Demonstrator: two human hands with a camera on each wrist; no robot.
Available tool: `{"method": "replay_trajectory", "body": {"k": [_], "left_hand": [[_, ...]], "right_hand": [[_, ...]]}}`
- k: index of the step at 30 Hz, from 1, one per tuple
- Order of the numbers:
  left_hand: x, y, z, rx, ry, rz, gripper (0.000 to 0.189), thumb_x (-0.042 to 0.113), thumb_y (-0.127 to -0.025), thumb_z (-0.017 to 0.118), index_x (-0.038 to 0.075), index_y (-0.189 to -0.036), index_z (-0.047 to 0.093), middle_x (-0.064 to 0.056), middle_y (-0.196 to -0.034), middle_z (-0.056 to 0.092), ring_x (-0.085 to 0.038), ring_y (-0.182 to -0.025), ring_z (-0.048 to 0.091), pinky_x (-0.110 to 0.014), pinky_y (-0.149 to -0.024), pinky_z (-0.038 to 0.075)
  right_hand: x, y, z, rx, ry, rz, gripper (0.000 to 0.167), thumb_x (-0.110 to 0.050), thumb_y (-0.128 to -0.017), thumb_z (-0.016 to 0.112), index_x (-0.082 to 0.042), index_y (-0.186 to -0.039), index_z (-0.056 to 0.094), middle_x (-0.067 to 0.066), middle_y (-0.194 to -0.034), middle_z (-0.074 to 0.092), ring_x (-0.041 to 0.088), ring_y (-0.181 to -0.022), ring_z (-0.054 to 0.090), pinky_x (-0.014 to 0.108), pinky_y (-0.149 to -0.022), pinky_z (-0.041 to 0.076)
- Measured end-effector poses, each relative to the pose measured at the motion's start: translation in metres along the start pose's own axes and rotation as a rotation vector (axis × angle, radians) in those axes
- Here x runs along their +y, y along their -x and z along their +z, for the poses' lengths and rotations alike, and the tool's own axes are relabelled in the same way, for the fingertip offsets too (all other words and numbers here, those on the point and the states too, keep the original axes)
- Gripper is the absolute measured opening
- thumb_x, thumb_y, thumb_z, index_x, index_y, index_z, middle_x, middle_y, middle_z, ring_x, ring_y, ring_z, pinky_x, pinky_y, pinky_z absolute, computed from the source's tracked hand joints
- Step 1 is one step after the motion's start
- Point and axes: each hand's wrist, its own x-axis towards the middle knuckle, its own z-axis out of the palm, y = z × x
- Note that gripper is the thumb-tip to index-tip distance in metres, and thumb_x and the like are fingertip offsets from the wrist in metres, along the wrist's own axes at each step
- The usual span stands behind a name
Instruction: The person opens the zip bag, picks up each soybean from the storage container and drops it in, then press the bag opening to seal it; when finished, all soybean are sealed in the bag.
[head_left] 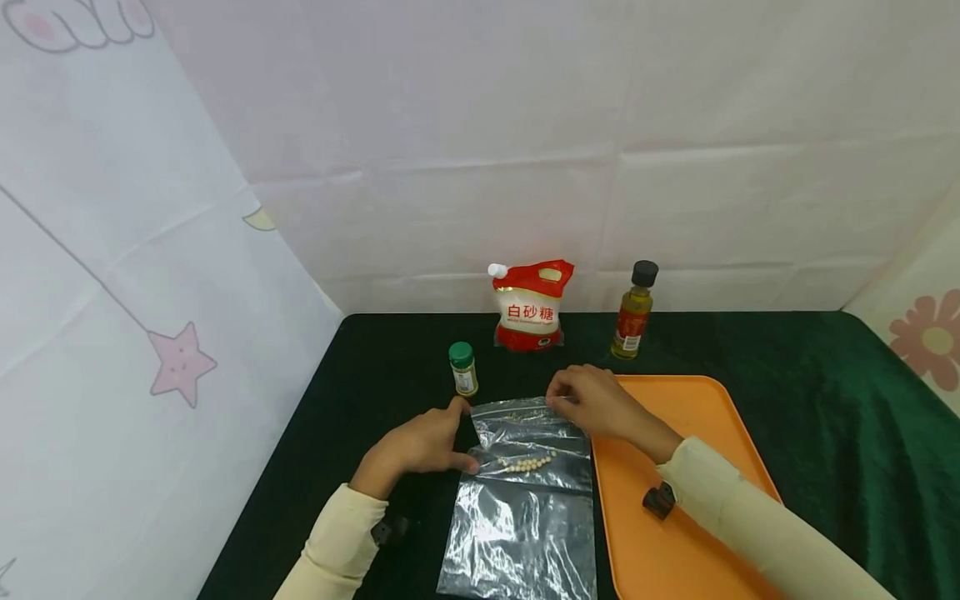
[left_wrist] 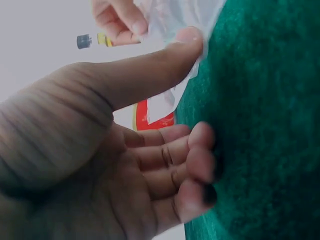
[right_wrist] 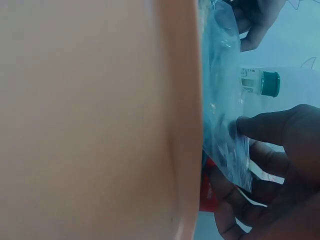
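Note:
A clear plastic zip bag (head_left: 517, 533) lies flat on the dark green cloth, its upper part showing as a separate layer over the lower. A short row of cream-coloured beads (head_left: 527, 463) shows across its middle. My right hand (head_left: 592, 402) pinches the bag's top right corner; in the right wrist view, the thumb (right_wrist: 260, 125) presses on the film with fingers behind it. At the opposite edge, my left hand (head_left: 422, 450) has its thumb on the film and its index finger by the top left corner. Its other fingers (left_wrist: 170, 155) hang loosely bent, holding nothing.
An orange tray (head_left: 675, 400) lies right of the bag, under my right forearm. A green-capped jar (head_left: 463, 369) stands just beyond my left fingertips. Farther back are a red and white sugar pouch (head_left: 529, 307) and a black-capped oil bottle (head_left: 633, 312).

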Motion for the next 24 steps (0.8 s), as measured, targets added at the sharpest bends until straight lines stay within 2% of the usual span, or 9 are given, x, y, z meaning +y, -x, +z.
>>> {"method": "replay_trajectory", "body": {"k": [3, 5, 11, 15, 18, 21, 24], "left_hand": [[0.004, 0.0, 0.003, 0.009, -0.062, -0.023, 0.087, 0.043, -0.081, 0.083, 0.007, -0.144, 0.034, -0.019, -0.123, 0.062, -0.027, -0.105, 0.063, -0.047, -0.092, 0.05], [0.006, 0.001, 0.005, 0.014, -0.087, -0.034, 0.088, 0.045, -0.08, 0.084, 0.008, -0.143, 0.034, -0.021, -0.136, 0.055, -0.029, -0.117, 0.059, -0.049, -0.099, 0.047], [0.008, 0.001, 0.005, 0.011, -0.084, -0.041, 0.087, 0.045, -0.08, 0.084, 0.009, -0.141, 0.034, -0.021, -0.135, 0.055, -0.029, -0.114, 0.059, -0.048, -0.098, 0.047], [0.004, 0.0, 0.002, -0.01, -0.061, -0.038, 0.088, 0.047, -0.08, 0.082, 0.009, -0.143, 0.034, -0.021, -0.137, 0.054, -0.029, -0.117, 0.058, -0.05, -0.1, 0.046], [0.0, 0.002, 0.0, -0.012, -0.025, -0.041, 0.086, 0.049, -0.083, 0.079, 0.007, -0.145, 0.037, -0.019, -0.135, 0.056, -0.025, -0.111, 0.06, -0.049, -0.097, 0.048], [-0.001, 0.007, -0.001, 0.06, -0.055, -0.009, 0.073, 0.052, -0.089, 0.071, 0.004, -0.138, 0.048, -0.014, -0.123, 0.061, -0.018, -0.095, 0.061, -0.044, -0.086, 0.052], [0.003, 0.014, -0.001, 0.219, -0.172, 0.05, 0.058, 0.056, -0.093, 0.064, 0.006, -0.122, 0.06, -0.005, -0.106, 0.06, -0.014, -0.082, 0.054, -0.036, -0.07, 0.052]], "right_hand": [[0.0, -0.003, 0.002, 0.01, -0.002, 0.036, 0.005, -0.025, -0.095, 0.071, -0.024, -0.09, 0.07, -0.015, -0.084, 0.061, 0.012, -0.083, 0.054, 0.039, -0.076, 0.036], [0.002, -0.004, 0.003, 0.026, -0.006, 0.064, 0.006, -0.022, -0.094, 0.072, -0.024, -0.089, 0.07, -0.014, -0.082, 0.061, 0.012, -0.08, 0.054, 0.039, -0.075, 0.034], [0.005, -0.007, 0.005, 0.05, -0.016, 0.107, 0.006, -0.021, -0.093, 0.072, -0.022, -0.088, 0.072, -0.011, -0.082, 0.064, 0.015, -0.078, 0.053, 0.038, -0.073, 0.032], [0.006, -0.005, 0.005, 0.071, 0.008, 0.09, 0.004, -0.023, -0.094, 0.071, -0.021, -0.093, 0.074, -0.009, -0.09, 0.065, 0.018, -0.087, 0.052, 0.039, -0.074, 0.031], [0.006, -0.001, 0.002, 0.083, 0.042, 0.067, 0.012, -0.025, -0.095, 0.07, -0.018, -0.102, 0.076, -0.005, -0.1, 0.066, 0.023, -0.095, 0.052, 0.04, -0.075, 0.031], [0.007, 0.007, -0.005, 0.096, 0.066, 0.056, 0.024, -0.029, -0.098, 0.066, -0.015, -0.115, 0.073, 0.001, -0.114, 0.065, 0.028, -0.106, 0.053, 0.045, -0.081, 0.034], [0.013, 0.019, -0.016, 0.117, 0.089, 0.058, 0.031, -0.033, -0.101, 0.061, -0.015, -0.125, 0.067, 0.006, -0.127, 0.061, 0.033, -0.118, 0.05, 0.051, -0.089, 0.033]]}}
